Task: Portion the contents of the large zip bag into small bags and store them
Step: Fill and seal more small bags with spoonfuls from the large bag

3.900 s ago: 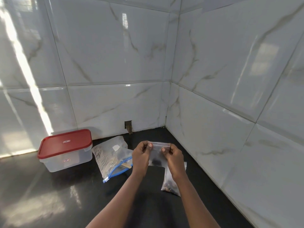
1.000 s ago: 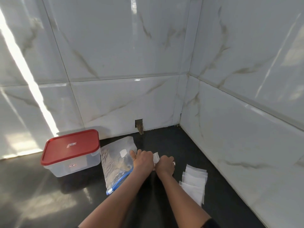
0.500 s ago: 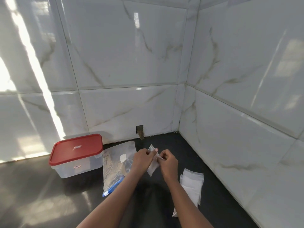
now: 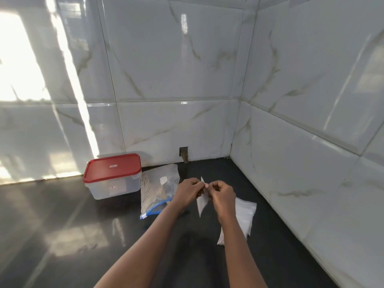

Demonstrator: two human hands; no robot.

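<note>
A small clear bag point(image 4: 202, 202) hangs above the dark counter, held at its top edge between both hands. My left hand point(image 4: 188, 192) pinches its left side and my right hand point(image 4: 223, 193) pinches its right side. The large zip bag point(image 4: 156, 189) with a blue zipper strip and brownish contents lies flat just left of my hands. A pile of several empty small bags point(image 4: 243, 217) lies on the counter below and right of my right hand.
A clear plastic container with a red lid point(image 4: 113, 175) stands shut left of the large bag, against the tiled back wall. A tiled side wall closes off the right. A small cut-out hole point(image 4: 184, 155) sits at the wall's base.
My hands have lifted off the counter beside the large bag and now hold one small bag up between them. The view has shifted a little.
</note>
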